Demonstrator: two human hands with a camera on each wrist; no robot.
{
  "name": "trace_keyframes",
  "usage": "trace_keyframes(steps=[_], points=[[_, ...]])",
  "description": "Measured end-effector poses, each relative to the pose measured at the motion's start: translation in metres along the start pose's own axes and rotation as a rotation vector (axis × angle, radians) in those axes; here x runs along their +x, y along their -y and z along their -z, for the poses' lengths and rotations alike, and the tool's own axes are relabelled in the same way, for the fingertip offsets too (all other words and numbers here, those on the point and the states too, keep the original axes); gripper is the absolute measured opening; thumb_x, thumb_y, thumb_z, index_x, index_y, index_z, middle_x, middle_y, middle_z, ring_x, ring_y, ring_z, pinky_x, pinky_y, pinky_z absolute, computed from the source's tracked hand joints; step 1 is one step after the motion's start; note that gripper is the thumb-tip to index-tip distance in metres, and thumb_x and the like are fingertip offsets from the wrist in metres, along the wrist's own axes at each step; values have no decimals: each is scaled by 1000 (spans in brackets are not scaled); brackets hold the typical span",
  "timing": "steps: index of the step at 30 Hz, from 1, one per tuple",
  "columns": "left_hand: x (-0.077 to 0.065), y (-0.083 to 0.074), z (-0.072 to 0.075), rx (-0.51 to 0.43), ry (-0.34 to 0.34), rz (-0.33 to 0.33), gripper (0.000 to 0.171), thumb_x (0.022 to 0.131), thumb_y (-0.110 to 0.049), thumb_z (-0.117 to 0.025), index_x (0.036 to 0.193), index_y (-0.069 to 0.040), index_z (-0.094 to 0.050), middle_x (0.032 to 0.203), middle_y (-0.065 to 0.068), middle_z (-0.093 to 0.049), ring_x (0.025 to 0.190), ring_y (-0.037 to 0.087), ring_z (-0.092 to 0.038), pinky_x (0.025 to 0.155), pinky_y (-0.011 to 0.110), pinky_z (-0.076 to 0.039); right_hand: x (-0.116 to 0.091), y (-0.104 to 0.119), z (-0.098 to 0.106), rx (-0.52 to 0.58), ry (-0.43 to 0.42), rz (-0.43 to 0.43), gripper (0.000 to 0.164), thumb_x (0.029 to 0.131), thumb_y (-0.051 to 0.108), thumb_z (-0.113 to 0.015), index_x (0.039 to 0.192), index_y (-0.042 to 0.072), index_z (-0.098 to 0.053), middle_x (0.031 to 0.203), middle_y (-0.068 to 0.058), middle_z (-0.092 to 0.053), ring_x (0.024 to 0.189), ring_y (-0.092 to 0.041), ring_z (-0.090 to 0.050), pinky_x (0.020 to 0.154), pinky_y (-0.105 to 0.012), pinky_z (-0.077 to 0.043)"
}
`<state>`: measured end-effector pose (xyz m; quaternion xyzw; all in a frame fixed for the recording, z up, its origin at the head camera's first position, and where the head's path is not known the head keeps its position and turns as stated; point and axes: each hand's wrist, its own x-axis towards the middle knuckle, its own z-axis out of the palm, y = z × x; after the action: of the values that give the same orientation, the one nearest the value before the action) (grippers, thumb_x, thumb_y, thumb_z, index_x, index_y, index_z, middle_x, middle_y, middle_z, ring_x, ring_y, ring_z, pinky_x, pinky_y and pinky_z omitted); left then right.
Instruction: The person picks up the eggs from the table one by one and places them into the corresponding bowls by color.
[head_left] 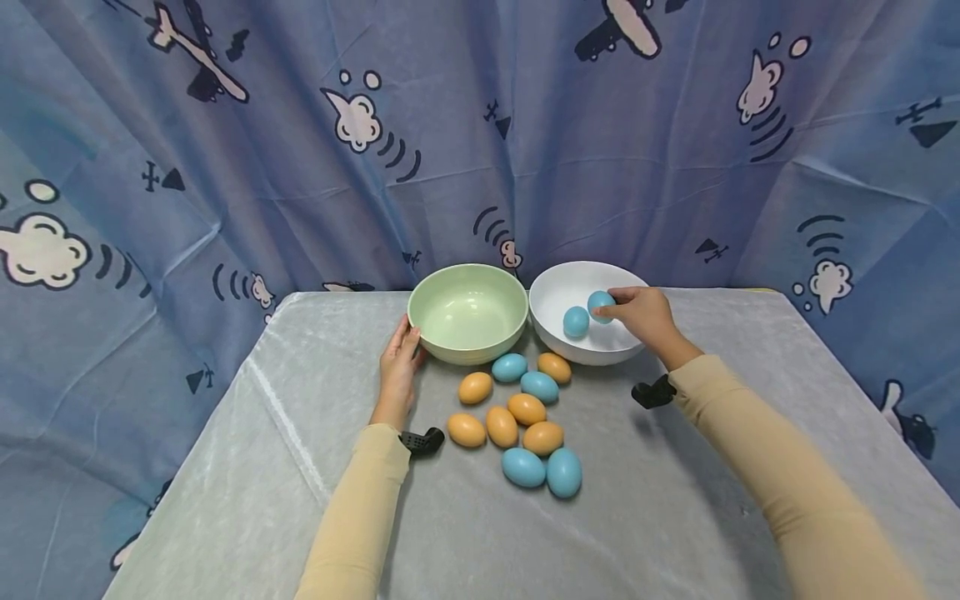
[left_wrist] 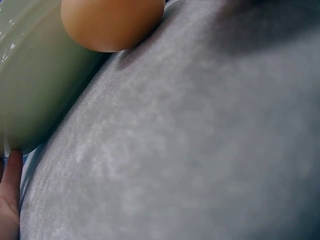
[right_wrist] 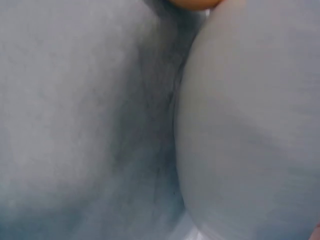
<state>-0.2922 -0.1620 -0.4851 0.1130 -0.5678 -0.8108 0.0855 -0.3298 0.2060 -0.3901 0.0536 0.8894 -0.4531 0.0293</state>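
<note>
head view: the right hand [head_left: 647, 318] reaches over the near right rim of the white bowl [head_left: 558, 287], and the held blue egg [head_left: 602, 307] sits at its fingertips, just to the left of the knuckles and within the bowl's outline. thumb and fingers pinch that egg, drawn together only as far as its width allows. its long axis cannot be read, since it looks almost round from this angle and the fingers cover part of it; whether it bears on the bowl's inner wall cannot be told either. a second blue egg [head_left: 576, 322] lies in the bowl just beside it, to the left and a little nearer the person.

the left hand [head_left: 397, 367] is well apart, its fingers extended against the outer left side of the green bowl [head_left: 468, 312], touching it without gripping anything. the two bowls stand side by side, green on the left.

nearer the person, six orange eggs [head_left: 502, 427] and four blue eggs [head_left: 523, 467] lie loosely grouped between the forearms on a grey cloth [head_left: 637, 517]. behind the bowls hangs a patterned blue curtain [head_left: 465, 108].
</note>
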Motion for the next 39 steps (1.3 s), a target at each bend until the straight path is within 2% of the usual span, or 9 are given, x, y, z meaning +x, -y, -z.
trace_keyframes(steps=[4, 9, 16, 21, 28, 39], points=[[-1, 0, 0, 1, 1, 1, 55, 102, -26, -58, 153, -20, -40, 161, 0, -37, 146, 16, -39, 118, 39, -39, 5, -1, -1, -42, -3, -10, 62, 89, 26, -74, 141, -1, -53, 144, -22, -54, 136, -38, -47, 115, -50, -41], [-2, -2, 0, -12, 4, -4, 55, 102, -25, -58, 153, -18, -40, 161, 1, -37, 145, 19, -40, 118, 40, -39, 8, 0, -2, -126, 17, 18, 62, 89, 24, -74, 139, -5, -53, 140, -26, -55, 131, -40, -51, 111, -51, -44], [-2, -2, -1, -16, 6, -11, 55, 102, -24, -58, 154, -15, -39, 161, 4, -37, 145, 21, -40, 118, 42, -39, 11, -1, -6, -205, 28, 63, 60, 86, 21, -77, 135, -8, -56, 135, -27, -59, 130, -40, -52, 112, -51, -42], [-3, -2, 0, -17, 9, -12, 57, 102, -25, -59, 154, -15, -39, 161, 4, -37, 145, 21, -40, 118, 42, -38, 14, -2, -6, -221, 55, 56, 60, 85, 21, -77, 134, -8, -57, 136, -27, -58, 132, -40, -49, 115, -51, -39], [-4, -1, 0, -17, 12, -16, 56, 102, -25, -59, 154, -16, -40, 160, 3, -38, 144, 19, -42, 118, 42, -39, 16, 0, -7, -287, 101, 42, 58, 85, 20, -77, 132, -9, -58, 135, -27, -59, 128, -40, -52, 112, -49, -42], [-3, -1, -1, -19, 7, -19, 55, 102, -25, -58, 154, -16, -39, 160, 2, -38, 144, 18, -42, 118, 40, -40, 21, -1, -7, -316, 175, 37, 60, 83, 22, -80, 131, -8, -60, 134, -25, -60, 128, -39, -53, 112, -49, -42]])
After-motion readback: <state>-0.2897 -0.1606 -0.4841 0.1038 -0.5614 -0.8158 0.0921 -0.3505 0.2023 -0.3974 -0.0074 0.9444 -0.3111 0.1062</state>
